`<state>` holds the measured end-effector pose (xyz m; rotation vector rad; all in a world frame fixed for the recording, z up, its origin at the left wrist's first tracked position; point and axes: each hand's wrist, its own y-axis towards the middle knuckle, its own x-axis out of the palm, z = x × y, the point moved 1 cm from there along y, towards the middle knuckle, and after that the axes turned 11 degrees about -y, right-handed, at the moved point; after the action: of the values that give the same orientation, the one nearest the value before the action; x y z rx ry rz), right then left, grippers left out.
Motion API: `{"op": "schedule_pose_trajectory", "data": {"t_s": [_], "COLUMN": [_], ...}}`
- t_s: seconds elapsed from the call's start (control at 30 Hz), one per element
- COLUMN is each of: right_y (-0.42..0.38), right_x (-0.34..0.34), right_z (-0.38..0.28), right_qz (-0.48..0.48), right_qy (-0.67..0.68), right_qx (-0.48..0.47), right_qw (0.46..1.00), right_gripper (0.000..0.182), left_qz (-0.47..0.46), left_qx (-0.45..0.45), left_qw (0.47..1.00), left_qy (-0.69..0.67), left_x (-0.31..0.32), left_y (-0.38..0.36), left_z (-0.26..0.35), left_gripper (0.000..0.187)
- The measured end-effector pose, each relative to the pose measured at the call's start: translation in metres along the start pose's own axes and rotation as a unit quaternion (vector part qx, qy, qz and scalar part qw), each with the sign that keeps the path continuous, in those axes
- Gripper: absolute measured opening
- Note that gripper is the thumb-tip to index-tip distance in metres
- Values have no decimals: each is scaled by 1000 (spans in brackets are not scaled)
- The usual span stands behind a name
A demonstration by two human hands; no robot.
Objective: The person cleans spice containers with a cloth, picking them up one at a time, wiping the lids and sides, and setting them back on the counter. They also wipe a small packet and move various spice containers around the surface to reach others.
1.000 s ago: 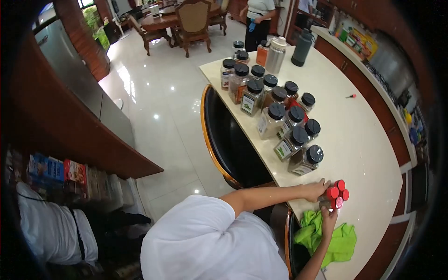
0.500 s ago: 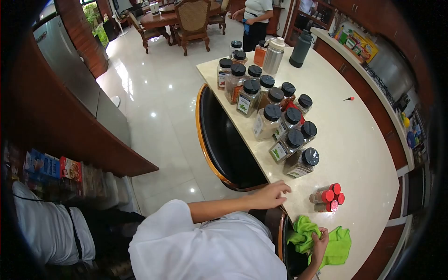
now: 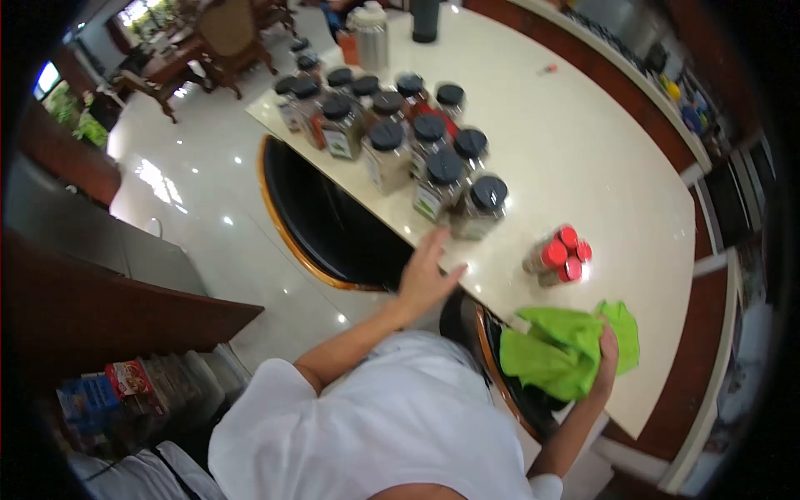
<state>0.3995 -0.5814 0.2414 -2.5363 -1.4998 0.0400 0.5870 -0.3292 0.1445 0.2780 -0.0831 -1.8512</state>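
Note:
My left hand (image 3: 427,279) is at the counter's near edge, fingers spread, with nothing in it. Its fingertips are close to a black-lidded spice jar (image 3: 482,208), the nearest of several such jars standing in a group. My right hand (image 3: 609,354) grips a bright green cloth (image 3: 554,346), which hangs over the counter's edge. Another piece of green cloth (image 3: 623,329) lies on the counter just behind that hand. Between the jars and the cloth stand several small red-capped bottles (image 3: 557,254), close together.
The pale counter (image 3: 567,150) also bears a steel flask (image 3: 371,37), a dark bottle (image 3: 425,21) and a small red item (image 3: 547,69). Black chairs (image 3: 333,217) sit against its edge. Food packages (image 3: 129,379) are at the lower left.
The view has turned and shifted. My left hand has moved nearer the front jars and its fingers have spread. My right hand has raised the green cloth, which is more spread out.

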Motion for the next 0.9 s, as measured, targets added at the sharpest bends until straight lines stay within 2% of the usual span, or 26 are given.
{"op": "schedule_pose_trajectory", "data": {"t_s": [0.03,0.07,0.1,0.13,0.2,0.23,0.33,0.37,0.43,0.47,0.5,0.53,0.57,0.6,0.67,0.7,0.77,0.9], "right_y": [0,0,6,11,11,18,32,37,68,85,96,97,113,122,136,141,145,145], "right_x": [5,5,-9,-2,8,13,32,45,75,77,102,132,138,141,149,151,155,165], "right_z": [0,6,19,15,-2,-2,-18,-25,-31,-22,-22,-37,-23,-11,4,5,6,3], "right_qz": [-26,22,18,0,-58,-32,-66,-35,-162,-116,-68,-32,-64,-64,-11,-11,42,52], "right_qy": [53,90,140,146,253,303,304,185,80,-110,-260,-412,-441,-443,-508,-510,-470,-500], "right_qx": [-21,-43,-51,-61,-94,-69,-78,-109,-232,-196,-290,-416,-383,-385,-403,-406,-430,-392], "right_qw": [998,995,989,987,961,950,947,976,956,967,918,810,809,807,761,758,770,770], "right_gripper": [26,31,37,37,43,45,47,35,23,20,15,16,26,26,40,40,50,55], "left_qz": [37,50,57,66,64,63,52,53,14,14,-3,-20,-53,-53,-26,-23,17,42], "left_qx": [112,132,127,139,146,125,100,103,49,50,37,23,143,145,107,110,50,22], "left_qw": [991,987,986,983,979,984,987,987,993,993,996,998,986,986,993,993,998,996], "left_qy": [67,71,92,104,124,110,115,113,103,102,78,53,68,66,-30,-33,15,71], "left_x": [6,10,14,18,24,27,33,36,43,44,45,48,59,63,67,68,65,50], "left_y": [5,10,15,20,27,27,31,31,30,30,30,31,37,38,44,47,47,47], "left_z": [-16,-13,-13,-14,-13,-7,1,6,12,12,10,6,-30,-36,-37,-35,-25,-8], "left_gripper": [74,75,76,76,78,79,81,81,80,80,77,75,68,68,66,66,68,69]}}
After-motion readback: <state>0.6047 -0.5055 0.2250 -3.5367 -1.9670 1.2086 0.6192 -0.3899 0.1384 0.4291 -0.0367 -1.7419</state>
